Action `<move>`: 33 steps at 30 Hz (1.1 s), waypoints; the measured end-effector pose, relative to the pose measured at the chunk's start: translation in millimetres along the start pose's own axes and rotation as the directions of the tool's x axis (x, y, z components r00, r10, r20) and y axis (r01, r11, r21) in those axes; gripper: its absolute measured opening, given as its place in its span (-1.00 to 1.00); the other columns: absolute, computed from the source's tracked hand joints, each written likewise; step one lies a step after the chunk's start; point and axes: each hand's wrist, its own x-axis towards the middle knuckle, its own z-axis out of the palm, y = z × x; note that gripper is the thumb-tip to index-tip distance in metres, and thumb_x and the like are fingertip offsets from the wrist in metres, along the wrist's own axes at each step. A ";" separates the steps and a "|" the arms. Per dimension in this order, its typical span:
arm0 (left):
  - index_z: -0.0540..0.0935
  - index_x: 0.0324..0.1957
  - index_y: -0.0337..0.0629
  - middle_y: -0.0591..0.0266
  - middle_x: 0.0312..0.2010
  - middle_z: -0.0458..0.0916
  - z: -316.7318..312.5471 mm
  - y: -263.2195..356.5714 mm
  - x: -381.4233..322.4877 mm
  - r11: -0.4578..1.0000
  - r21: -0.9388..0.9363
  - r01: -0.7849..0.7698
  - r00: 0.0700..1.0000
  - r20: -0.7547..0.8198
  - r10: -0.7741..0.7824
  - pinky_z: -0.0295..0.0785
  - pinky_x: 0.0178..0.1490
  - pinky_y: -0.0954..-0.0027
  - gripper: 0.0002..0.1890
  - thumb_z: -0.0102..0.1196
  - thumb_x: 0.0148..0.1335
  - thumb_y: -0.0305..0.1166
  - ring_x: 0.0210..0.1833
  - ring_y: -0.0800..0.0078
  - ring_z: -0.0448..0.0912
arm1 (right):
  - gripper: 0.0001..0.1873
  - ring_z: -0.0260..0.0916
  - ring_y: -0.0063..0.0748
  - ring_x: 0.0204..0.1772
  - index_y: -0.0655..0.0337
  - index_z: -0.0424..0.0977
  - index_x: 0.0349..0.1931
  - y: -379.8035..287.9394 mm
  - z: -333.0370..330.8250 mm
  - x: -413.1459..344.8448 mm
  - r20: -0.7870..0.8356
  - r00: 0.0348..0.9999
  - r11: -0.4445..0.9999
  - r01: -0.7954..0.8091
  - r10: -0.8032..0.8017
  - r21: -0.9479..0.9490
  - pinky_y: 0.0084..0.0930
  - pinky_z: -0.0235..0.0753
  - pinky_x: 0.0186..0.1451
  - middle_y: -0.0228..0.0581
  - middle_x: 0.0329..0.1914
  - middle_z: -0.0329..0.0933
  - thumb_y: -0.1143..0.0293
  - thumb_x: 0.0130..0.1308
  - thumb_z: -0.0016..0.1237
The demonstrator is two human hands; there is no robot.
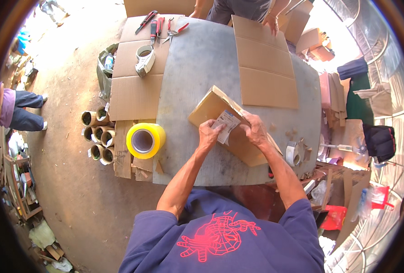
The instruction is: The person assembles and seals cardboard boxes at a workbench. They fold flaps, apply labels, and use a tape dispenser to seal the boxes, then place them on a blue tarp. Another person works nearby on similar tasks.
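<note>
A flat cardboard box point(202, 111) is tilted above the grey tabletop point(198, 58), with tape along its upper edge. On its face is a white shipping label point(230, 121) bearing print and a blue patch. My left hand point(209, 133) has its fingers curled and its thumb on the label's left side. My right hand point(255, 129) grips the box by its upper right edge, thumb on the face. Whether the label is fully stuck down is hard to tell. The far side of the box is hidden.
A roll of yellow tape point(146, 140), a tape dispenser point(145, 61), utility knives point(153, 31) and red-handled snips point(174, 30) lie left. Another dispenser point(292, 153) sits right. Across the table, a person's hand point(271, 24) touches a cardboard sheet point(268, 71). Cardboard tubes point(110, 135) stand left.
</note>
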 end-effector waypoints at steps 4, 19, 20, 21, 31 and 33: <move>0.67 -0.08 -0.37 0.15 -0.23 0.78 -5.3 -19.5 -3.6 0.996 0.081 -0.044 0.997 -0.065 0.050 0.59 -0.14 0.42 -0.66 0.46 0.22 -0.37 -0.24 0.53 0.68 | -0.44 0.51 -0.09 0.31 0.18 0.59 0.23 -1.2 6.9 -4.0 -0.058 0.997 0.999 -0.048 0.047 -0.013 -0.26 0.47 0.40 -0.14 0.24 0.64 0.50 0.14 0.29; 0.72 -0.25 -0.28 0.35 -0.36 0.70 -29.8 -67.3 -5.6 0.976 -0.086 0.200 0.979 -0.008 -0.202 0.47 -0.24 0.44 -0.81 0.32 0.31 -0.32 -0.33 0.57 0.56 | -0.60 0.61 -0.02 0.14 0.38 0.59 0.07 -77.9 25.1 -13.7 -0.340 0.932 0.942 0.001 0.121 0.337 -0.17 0.57 0.27 -0.01 0.09 0.67 0.65 0.20 -0.07; 0.72 -0.25 -0.27 0.34 -0.38 0.69 -32.5 -70.9 -3.7 0.985 -0.030 0.170 0.985 -0.025 -0.171 0.47 -0.25 0.42 -0.82 0.32 0.31 -0.33 -0.34 0.56 0.54 | -0.58 0.64 -0.05 0.09 0.42 0.58 0.07 -82.4 37.2 -11.3 -0.130 0.955 0.781 -0.134 0.265 0.610 -0.21 0.61 0.23 0.00 0.05 0.68 0.67 0.19 -0.12; 0.72 -0.25 -0.27 0.34 -0.39 0.69 -38.4 -78.7 -5.0 0.986 0.002 0.166 0.985 -0.053 -0.166 0.47 -0.25 0.41 -0.82 0.32 0.30 -0.34 -0.35 0.55 0.54 | -0.57 0.66 -0.08 0.04 0.45 0.58 0.06 -86.6 51.7 -8.5 0.124 0.937 0.533 -0.292 0.327 0.794 -0.25 0.65 0.19 0.00 0.02 0.70 0.68 0.18 -0.17; 0.56 -0.17 -0.31 -0.09 -0.39 0.71 -96.8 -89.8 -112.7 0.828 0.557 -0.057 0.996 0.094 0.005 0.55 -0.13 0.11 -0.85 0.04 0.31 -0.44 -0.28 0.01 0.70 | -0.65 0.71 -0.16 -0.12 0.35 0.56 -0.06 -47.0 218.5 -59.7 0.569 0.587 -0.320 -0.478 0.576 0.818 -0.35 0.75 -0.07 -0.03 -0.07 0.69 0.62 0.19 -0.21; 0.53 -0.05 -0.29 -0.02 -0.42 0.68 -123.6 -100.3 -141.0 0.930 0.367 0.022 0.991 0.115 -0.069 0.54 -0.16 0.13 -0.82 -0.05 0.39 -0.45 -0.31 0.09 0.68 | -0.68 0.71 -0.24 -0.17 0.33 0.59 -0.13 -59.1 193.9 -68.3 0.579 0.625 -0.036 -0.663 0.523 0.748 -0.42 0.74 -0.10 -0.09 -0.16 0.72 0.63 0.19 -0.21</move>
